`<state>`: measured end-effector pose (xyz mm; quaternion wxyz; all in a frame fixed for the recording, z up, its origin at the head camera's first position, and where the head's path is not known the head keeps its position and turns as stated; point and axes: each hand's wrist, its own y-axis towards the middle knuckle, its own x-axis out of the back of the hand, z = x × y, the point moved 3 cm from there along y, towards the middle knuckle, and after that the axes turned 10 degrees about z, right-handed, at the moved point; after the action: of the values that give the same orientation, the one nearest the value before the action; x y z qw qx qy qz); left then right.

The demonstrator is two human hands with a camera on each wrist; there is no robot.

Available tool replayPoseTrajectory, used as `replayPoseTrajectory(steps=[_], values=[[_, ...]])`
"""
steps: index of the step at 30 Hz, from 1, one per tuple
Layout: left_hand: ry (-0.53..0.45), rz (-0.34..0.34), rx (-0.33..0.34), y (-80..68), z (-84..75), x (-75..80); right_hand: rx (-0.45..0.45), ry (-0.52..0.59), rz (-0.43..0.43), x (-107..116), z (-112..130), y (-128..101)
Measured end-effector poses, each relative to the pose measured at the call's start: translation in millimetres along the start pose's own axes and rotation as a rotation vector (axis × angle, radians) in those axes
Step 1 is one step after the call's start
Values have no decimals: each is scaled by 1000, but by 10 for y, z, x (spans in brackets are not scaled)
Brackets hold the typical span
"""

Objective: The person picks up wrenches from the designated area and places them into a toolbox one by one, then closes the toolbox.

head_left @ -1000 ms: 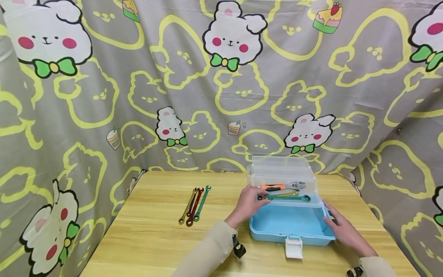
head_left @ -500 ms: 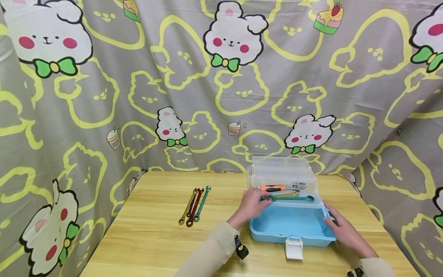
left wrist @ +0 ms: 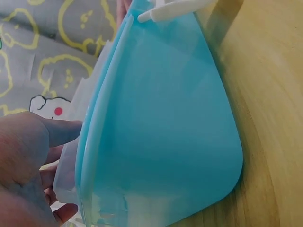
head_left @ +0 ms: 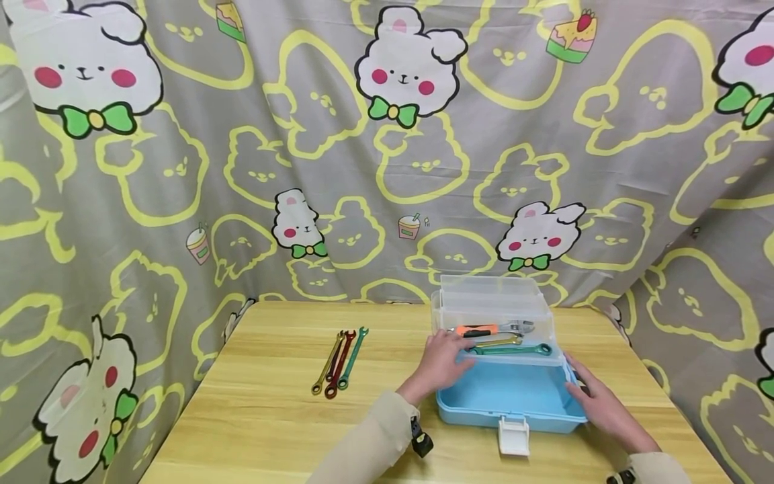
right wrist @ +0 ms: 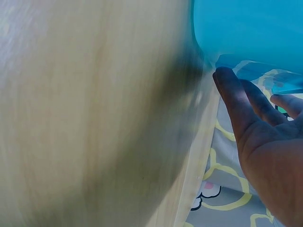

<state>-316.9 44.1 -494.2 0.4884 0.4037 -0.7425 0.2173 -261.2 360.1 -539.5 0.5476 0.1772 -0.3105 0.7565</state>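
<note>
A light blue toolbox (head_left: 508, 400) stands open on the wooden table (head_left: 272, 417), with a clear tray (head_left: 492, 312) raised over its back half. In the tray lie an orange-handled adjustable wrench (head_left: 490, 329), a gold wrench (head_left: 498, 341) and a dark green wrench (head_left: 514, 349). My left hand (head_left: 444, 359) rests on the tray's front left corner, just left of the green wrench; in the left wrist view its fingers (left wrist: 61, 132) reach to the blue rim (left wrist: 102, 118). My right hand (head_left: 595, 403) lies with straight fingers (right wrist: 234, 101) against the box's right side (right wrist: 246, 28).
Three loose wrenches (head_left: 340, 360), yellow, red and green, lie side by side left of the box. A white latch (head_left: 512, 433) hangs off the box's front. A bunny-print curtain (head_left: 387, 148) closes in the table at the back and sides.
The dark green wrench has slid to the right inside the tray. My left hand has shifted slightly down onto the tray's corner. The right hand has stayed put.
</note>
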Motion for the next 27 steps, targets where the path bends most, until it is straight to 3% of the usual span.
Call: replayPoseTrajectory(steps=[7, 13, 19, 23, 27], values=[[-24, 4, -5, -29, 25, -3, -23, 9, 14, 4, 0, 8], [-110, -8, -30, -37, 56, 24, -24, 16, 14, 6, -1, 13], [-202, -41, -50, -127, 120, 181, -7, 14, 0, 6, -5, 8], [-236, -88, -41, -263, 303, 316, 10, 0, -6, 2, -2, 0], [-252, -118, 6, -472, 670, 400, 12, 4, -9, -4, 5, 4]])
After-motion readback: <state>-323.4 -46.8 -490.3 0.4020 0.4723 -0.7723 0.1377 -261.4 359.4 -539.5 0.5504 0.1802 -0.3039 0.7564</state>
